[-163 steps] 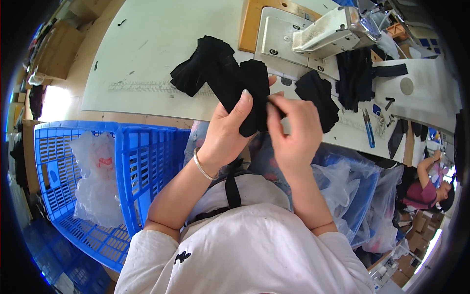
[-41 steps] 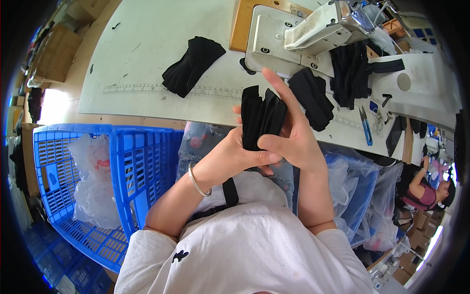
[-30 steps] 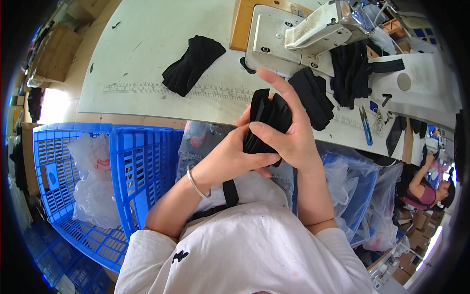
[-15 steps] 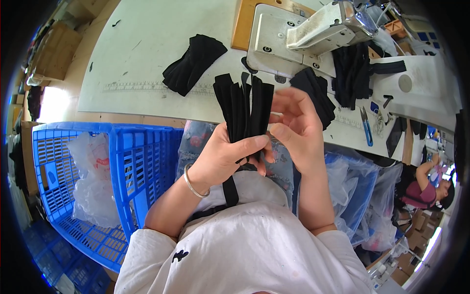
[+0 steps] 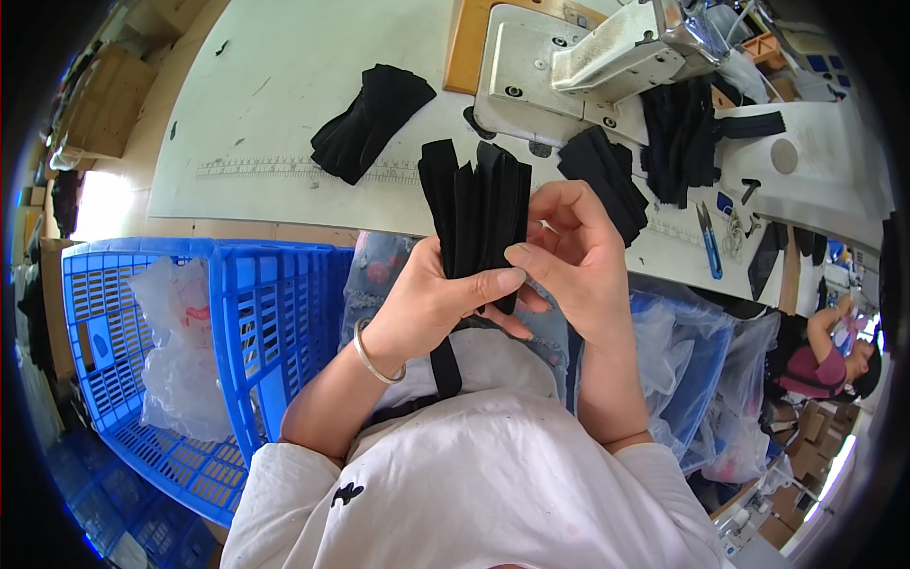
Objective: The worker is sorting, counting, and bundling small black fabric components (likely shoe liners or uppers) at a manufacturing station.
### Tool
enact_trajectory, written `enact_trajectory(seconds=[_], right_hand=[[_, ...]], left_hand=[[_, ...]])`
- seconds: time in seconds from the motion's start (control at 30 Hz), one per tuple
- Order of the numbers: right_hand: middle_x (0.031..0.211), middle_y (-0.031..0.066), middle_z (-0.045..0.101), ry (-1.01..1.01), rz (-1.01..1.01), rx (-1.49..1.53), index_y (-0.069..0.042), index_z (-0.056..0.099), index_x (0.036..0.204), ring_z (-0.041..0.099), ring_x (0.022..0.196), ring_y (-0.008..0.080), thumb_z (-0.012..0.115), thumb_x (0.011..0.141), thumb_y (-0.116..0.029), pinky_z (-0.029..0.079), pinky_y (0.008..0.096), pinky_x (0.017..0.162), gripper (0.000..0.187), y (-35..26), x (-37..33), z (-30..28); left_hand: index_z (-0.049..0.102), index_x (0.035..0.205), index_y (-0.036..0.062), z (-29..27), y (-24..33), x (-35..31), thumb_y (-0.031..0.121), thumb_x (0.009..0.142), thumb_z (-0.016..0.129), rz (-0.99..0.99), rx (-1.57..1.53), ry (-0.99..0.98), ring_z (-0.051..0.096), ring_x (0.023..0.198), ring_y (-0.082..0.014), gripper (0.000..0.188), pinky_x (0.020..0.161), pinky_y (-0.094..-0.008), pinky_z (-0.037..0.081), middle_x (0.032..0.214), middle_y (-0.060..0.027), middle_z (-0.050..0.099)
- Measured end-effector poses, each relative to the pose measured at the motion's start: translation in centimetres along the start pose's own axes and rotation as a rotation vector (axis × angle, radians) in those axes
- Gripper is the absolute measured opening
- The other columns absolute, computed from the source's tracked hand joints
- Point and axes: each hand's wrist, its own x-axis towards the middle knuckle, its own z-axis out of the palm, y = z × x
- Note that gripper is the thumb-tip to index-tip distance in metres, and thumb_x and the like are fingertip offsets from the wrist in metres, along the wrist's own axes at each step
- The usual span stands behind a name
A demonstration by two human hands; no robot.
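My left hand [image 5: 438, 296] is closed around the lower part of a bundle of black fabric strips [image 5: 474, 204], which stands fanned upright above my lap. The thumb lies across the front of the strips, with fingertips showing behind and below. At the bundle's right edge, my right hand [image 5: 580, 251] has its thumb pressed on the strips and its fingers curled beside them; part of the fingertips is hidden behind the fabric. Just beyond, a fanned stack of black strips [image 5: 372, 123] lies on the white table [image 5: 275, 114], and another black stack [image 5: 604, 180] lies right of my hands.
A sewing machine [image 5: 607, 71] stands at the back. More black strips [image 5: 680, 137] hang beside it. Blue-handled snips [image 5: 710, 242] lie at right. A blue crate [image 5: 223, 284] with plastic bags is on my left; a plastic-lined blue bin [image 5: 697, 370] is on my right. A person [image 5: 815, 360] sits far right.
My right thumb has come in from beside the bundle and now touches its right edge. The strips in my left hand sit closer together at the top right.
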Motion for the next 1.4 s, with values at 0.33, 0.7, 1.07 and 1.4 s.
enact_trajectory(seconds=[0.33, 0.7, 1.07, 1.4], right_hand=[[0.093, 0.0053, 0.061, 0.187, 0.011, 0.064, -0.002, 0.054, 0.114, 0.059, 0.083, 0.0082, 0.064, 0.087, 0.001, 0.048, 0.0206, 0.063, 0.030, -1.0, -0.3, 0.9], [0.087, 0.0015, 0.059, 0.063, 0.141, -0.119, -0.001, 0.061, 0.093, 0.057, 0.076, 0.0049, 0.075, 0.078, -0.003, 0.042, 0.0177, 0.050, 0.021, -1.7, -0.2, 0.8], [0.093, 0.0011, 0.056, 0.069, 0.084, -0.123, 0.000, 0.061, 0.096, 0.054, 0.076, 0.0053, 0.065, 0.084, 0.005, 0.045, 0.0185, 0.060, 0.013, -1.1, -0.6, 0.2], [0.090, 0.0016, 0.057, 0.044, 0.062, -0.138, -0.001, 0.060, 0.092, 0.057, 0.081, 0.0080, 0.075, 0.077, 0.001, 0.049, 0.0213, 0.067, 0.022, -0.8, -0.6, 0.4]], left_hand=[[0.055, 0.121, -0.0031, -0.1, 0.1, -0.1, 0.012, 0.090, 0.067, 0.014, -0.064, -0.020, 0.069, 0.090, -0.0292, 0.037, 0.068, -0.0416, 0.064, 0.105, -0.0152, 0.064], [0.053, 0.122, -0.0042, -0.3, -0.2, -0.1, 0.010, 0.088, 0.069, 0.042, -0.029, -0.022, 0.067, 0.097, -0.0322, 0.041, 0.072, -0.0450, 0.064, 0.112, -0.0176, 0.062], [0.055, 0.120, -0.0026, -0.2, -0.3, 0.1, 0.006, 0.089, 0.067, 0.018, -0.111, -0.038, 0.067, 0.097, -0.0254, 0.034, 0.078, -0.0420, 0.063, 0.111, -0.0126, 0.062], [0.058, 0.114, -0.0033, -0.4, -0.9, 0.0, 0.006, 0.089, 0.068, 0.005, -0.110, -0.026, 0.064, 0.094, -0.0184, 0.028, 0.079, -0.0422, 0.063, 0.104, -0.0088, 0.063]])
